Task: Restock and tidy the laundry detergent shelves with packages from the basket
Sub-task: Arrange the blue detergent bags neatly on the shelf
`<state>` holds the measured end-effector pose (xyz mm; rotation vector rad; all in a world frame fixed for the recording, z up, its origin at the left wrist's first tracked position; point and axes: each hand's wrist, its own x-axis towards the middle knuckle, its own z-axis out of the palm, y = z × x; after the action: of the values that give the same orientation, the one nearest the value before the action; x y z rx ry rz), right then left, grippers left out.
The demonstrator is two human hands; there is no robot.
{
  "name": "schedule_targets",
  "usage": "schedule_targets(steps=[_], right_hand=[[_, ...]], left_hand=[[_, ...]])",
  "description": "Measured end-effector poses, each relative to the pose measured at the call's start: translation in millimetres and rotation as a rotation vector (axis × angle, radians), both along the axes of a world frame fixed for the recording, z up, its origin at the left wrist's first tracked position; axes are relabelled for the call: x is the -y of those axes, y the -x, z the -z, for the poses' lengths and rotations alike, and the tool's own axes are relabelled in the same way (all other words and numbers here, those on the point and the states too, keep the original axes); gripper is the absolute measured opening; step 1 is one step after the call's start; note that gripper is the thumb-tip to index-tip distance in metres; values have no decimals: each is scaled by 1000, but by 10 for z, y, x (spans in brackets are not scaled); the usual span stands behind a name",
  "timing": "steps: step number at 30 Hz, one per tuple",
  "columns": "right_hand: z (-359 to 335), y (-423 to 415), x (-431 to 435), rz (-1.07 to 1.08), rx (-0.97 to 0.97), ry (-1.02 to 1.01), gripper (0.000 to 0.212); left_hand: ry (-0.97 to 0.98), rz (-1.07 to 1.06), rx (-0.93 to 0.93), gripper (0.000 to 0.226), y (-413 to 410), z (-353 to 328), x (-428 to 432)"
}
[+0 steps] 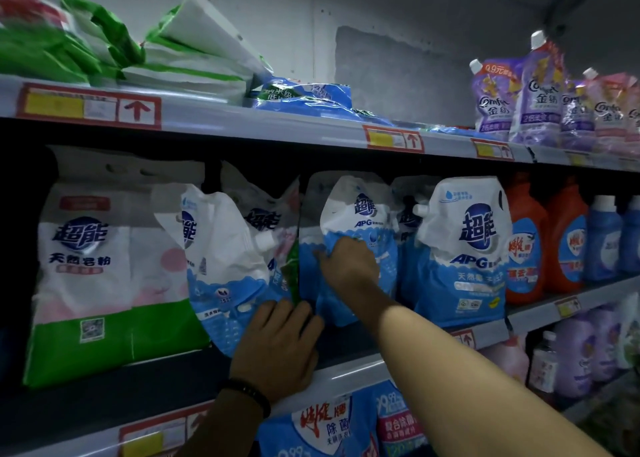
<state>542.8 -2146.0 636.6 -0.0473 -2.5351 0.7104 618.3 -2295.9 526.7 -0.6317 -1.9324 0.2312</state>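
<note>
On the middle shelf (346, 375) stand several blue-and-white detergent pouches. My right hand (348, 266) presses flat against the front of the centre pouch (360, 214), fingers spread on its blue part. My left hand (277, 345) rests at the foot of the tilted pouch (221, 266) to the left, fingers curled against its lower edge near the shelf lip. Another upright pouch (464, 248) stands just right of my right hand. The basket is not in view.
A large white-and-green powder bag (93, 266) stands far left. Orange bottles (540, 238) and blue bottles (606, 238) fill the right. The top shelf holds flat green-white bags (156, 54), a lying blue pouch (304, 96) and purple softener pouches (540, 100). More packs sit below.
</note>
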Motion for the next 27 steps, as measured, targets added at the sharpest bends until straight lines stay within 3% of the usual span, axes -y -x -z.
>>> schedule_targets(steps=[4,7,10,16,23,27], right_hand=[[-105,229,74,36,32,71,67],[-112,350,35,30,72,121,44],[-108,281,42,8,53,23,29],[-121,82,-10,-95,7,-72,32],[-198,-376,-202,-272,-77,-326,48],[-332,-610,-271,-220,-6,-549,33]], left_hand=[[-18,17,10,31,34,14,-3],[-27,18,2,31,42,26,-6],[-30,14,11,30,50,25,-3],[-34,-3,20,31,23,18,-6],[-24,-20,39,34,-16,-12,-10],[-36,-25,45,38,-60,-49,-24]])
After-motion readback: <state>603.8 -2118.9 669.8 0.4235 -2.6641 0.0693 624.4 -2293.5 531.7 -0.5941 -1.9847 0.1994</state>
